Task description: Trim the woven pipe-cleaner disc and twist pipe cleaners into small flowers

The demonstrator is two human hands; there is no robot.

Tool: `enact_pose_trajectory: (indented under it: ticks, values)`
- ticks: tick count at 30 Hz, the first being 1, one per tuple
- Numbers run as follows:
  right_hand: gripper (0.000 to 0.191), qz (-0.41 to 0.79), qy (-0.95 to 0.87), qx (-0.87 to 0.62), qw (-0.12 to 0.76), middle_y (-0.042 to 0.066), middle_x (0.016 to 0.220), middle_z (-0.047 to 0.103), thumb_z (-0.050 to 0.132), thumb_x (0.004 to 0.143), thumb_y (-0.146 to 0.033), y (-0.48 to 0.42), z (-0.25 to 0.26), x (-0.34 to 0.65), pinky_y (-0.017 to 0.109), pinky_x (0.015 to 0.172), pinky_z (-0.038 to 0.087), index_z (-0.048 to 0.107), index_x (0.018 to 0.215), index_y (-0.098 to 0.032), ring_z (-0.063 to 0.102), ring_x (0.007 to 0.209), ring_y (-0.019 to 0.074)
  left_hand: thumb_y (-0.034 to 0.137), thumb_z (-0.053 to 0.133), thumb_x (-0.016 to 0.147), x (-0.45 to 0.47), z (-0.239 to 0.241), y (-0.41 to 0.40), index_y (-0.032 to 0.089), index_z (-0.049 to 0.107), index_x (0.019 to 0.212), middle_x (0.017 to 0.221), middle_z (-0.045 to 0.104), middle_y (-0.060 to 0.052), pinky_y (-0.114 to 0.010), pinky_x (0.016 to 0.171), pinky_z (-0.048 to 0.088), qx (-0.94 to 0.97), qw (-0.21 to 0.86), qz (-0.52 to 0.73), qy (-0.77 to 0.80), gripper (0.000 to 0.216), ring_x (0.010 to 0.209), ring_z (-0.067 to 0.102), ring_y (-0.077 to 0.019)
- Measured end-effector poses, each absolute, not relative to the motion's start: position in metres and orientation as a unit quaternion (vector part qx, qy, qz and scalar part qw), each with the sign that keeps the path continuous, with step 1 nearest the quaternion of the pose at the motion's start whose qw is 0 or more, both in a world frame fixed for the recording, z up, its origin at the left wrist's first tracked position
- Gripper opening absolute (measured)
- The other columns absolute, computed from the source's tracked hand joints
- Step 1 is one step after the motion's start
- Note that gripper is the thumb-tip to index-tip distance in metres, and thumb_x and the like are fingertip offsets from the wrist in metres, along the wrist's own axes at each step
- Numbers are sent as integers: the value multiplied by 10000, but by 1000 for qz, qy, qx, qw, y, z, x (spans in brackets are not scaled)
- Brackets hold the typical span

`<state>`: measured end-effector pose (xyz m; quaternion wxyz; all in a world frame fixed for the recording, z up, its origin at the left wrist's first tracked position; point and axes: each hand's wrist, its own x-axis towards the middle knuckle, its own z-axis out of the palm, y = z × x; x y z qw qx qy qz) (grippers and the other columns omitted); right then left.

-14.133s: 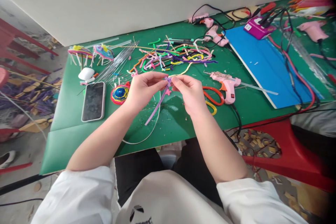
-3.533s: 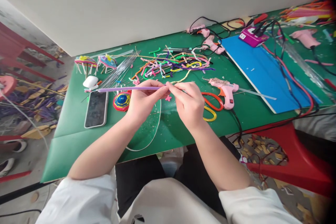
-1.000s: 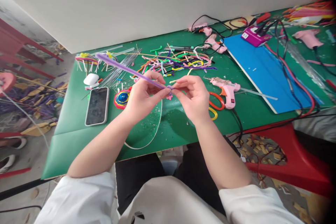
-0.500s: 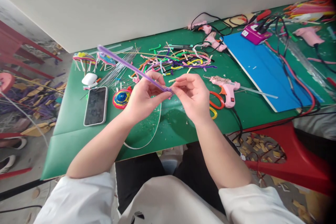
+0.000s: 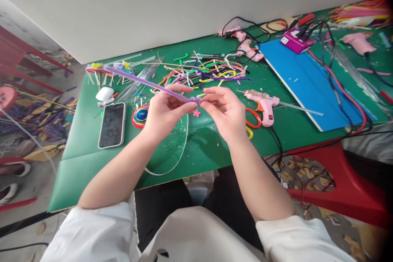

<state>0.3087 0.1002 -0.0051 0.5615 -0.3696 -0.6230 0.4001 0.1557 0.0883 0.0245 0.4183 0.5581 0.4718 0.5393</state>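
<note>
From my remote seat I see a phone (image 5: 111,125) on the green table (image 5: 92,159) at left. The left hand (image 5: 164,110) pinches a long purple pipe cleaner (image 5: 144,82) — held above the table, slanting up-left. The right hand (image 5: 225,110) pinches its coiled near end. A pink glue gun (image 5: 260,101) lies just beyond, to the right.
</note>
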Motion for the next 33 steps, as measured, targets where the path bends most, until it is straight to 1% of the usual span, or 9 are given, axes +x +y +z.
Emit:
enact_pose_trajectory:
  ticks: [4, 9, 12, 14, 16, 19, 23, 28, 33]
  values:
    - [135, 413, -605, -376, 567, -22, 823, 682, 603, 807, -353, 100, -5, 308, 286, 660, 570, 650, 859, -238, 646, 709, 118, 216, 762, 635, 157, 25, 87, 185, 682, 889, 687, 695, 0, -256, 619, 585, 561, 411, 532, 483, 268, 613, 674, -143]
    - [71, 389, -616, -377, 572, -30, 805, 683, 616, 800, -287, 98, -3, 306, 279, 678, 563, 663, 817, -237, 642, 718, 114, 204, 752, 644, 159, 23, 86, 172, 694, 846, 701, 700, -9, -268, 642, 584, 571, 411, 523, 481, 213, 624, 673, -144]
    - [81, 383, -623, -385, 563, -23, 807, 681, 604, 808, -283, 98, -3, 305, 285, 691, 562, 665, 817, -230, 639, 724, 115, 186, 742, 653, 159, 21, 86, 192, 665, 947, 732, 694, -2, -261, 671, 579, 582, 400, 528, 471, 305, 672, 675, -143]
    - [97, 397, -622, -383, 555, -15, 833, 681, 608, 806, -299, 99, -4, 305, 290, 697, 563, 668, 842, -231, 640, 746, 119, 175, 726, 669, 159, 22, 86, 224, 618, 1054, 776, 688, 0, -261, 700, 573, 598, 381, 530, 466, 403, 730, 676, -148]
    - [117, 417, -621, -370, 551, -8, 868, 673, 628, 791, -307, 100, -6, 305, 296, 702, 563, 671, 873, -236, 639, 778, 124, 171, 704, 690, 159, 23, 85, 252, 571, 1122, 837, 680, -6, -270, 736, 566, 621, 355, 522, 465, 459, 785, 672, -157]
    - [111, 421, -626, -355, 553, -5, 879, 646, 651, 772, -283, 102, -8, 304, 299, 704, 558, 680, 870, -240, 626, 797, 124, 158, 682, 701, 158, 24, 83, 269, 537, 1158, 900, 662, -14, -288, 774, 555, 648, 328, 500, 471, 492, 812, 666, -166]
    - [49, 425, -618, -364, 552, -20, 808, 636, 647, 775, -262, 103, -10, 303, 266, 665, 529, 673, 798, -228, 612, 768, 111, 126, 676, 687, 157, 24, 82, 274, 503, 1199, 873, 641, -4, -281, 754, 552, 649, 336, 492, 473, 560, 762, 657, -149]
    - [105, 476, -577, -400, 531, -27, 758, 649, 638, 777, -320, 104, -9, 301, 244, 607, 501, 656, 786, -217, 597, 672, 97, 133, 640, 736, 155, 19, 86, 279, 439, 1245, 843, 626, -4, -276, 729, 552, 661, 317, 508, 452, 567, 755, 637, -134]
    - [119, 500, -561, -351, 559, -24, 878, 676, 676, 745, -297, 104, -11, 299, 275, 693, 519, 667, 855, -255, 633, 810, 127, 166, 631, 758, 154, 18, 84, 279, 439, 1243, 861, 637, -14, -265, 696, 546, 684, 279, 504, 448, 534, 761, 628, -136]
